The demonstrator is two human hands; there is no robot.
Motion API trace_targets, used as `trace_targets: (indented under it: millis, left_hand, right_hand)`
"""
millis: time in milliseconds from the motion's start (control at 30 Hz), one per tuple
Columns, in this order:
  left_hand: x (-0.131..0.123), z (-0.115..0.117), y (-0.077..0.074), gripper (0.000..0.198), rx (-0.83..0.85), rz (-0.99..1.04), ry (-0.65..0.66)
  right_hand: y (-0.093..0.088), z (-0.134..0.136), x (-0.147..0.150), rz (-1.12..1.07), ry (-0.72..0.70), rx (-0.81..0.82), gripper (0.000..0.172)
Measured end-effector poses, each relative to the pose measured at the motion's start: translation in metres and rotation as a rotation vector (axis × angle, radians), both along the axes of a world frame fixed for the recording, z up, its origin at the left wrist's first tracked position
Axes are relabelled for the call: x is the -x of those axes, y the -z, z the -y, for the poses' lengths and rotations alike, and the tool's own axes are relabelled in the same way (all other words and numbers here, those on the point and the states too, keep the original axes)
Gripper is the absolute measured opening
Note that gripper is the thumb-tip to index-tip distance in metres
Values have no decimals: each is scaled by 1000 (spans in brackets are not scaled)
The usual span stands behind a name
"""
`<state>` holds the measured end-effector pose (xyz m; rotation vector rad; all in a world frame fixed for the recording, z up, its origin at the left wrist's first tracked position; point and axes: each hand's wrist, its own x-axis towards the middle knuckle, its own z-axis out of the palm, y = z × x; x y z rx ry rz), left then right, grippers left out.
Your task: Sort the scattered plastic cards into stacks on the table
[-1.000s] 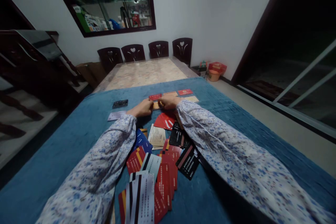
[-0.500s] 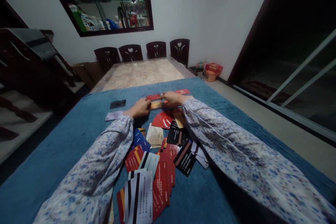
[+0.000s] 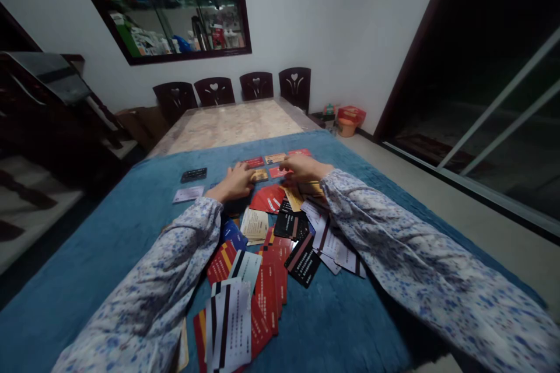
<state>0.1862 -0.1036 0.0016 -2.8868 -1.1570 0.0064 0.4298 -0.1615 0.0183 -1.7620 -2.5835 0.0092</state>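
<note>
We flank a gold card (image 3: pixel 261 175).
Left hand (image 3: pixel 237 181) beside it, grip we cannot tell; right hand (image 3: pixel 303 167), fingers apart, over the red card (image 3: pixel 275 172) to its right.

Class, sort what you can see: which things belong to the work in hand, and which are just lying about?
Belonging to the work:
- left hand, at a gold card
- right hand, over a red card
- overlapping cards between the forearms
- blue cloth underneath

Apparently just around:
- four dark chairs
- glass-shelved cabinet
- orange tub on the floor
</note>
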Motion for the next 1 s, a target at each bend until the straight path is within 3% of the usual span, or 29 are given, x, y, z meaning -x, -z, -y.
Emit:
trace_targets:
  millis: [200,400,567,900,1000]
  left_hand:
    - [-13,10,1,43,-8,32,60]
    - [-31,29,3,35,-4,47,148]
    - [-42,38,7,43,-14,59,246]
    - [-52,60,13,58,51,73,452]
    - [-52,71,12,53,91,98,487]
  right_hand:
    - [3,20,-16,-15,31,-5,34]
    - [8,44,-26,-29,101,-20,28]
    - [16,59,-31,-81,79,-49,23]
    - [29,65,-29,-130,10,-61,21]
    - [35,63,-29,-147,-27,-72,21]
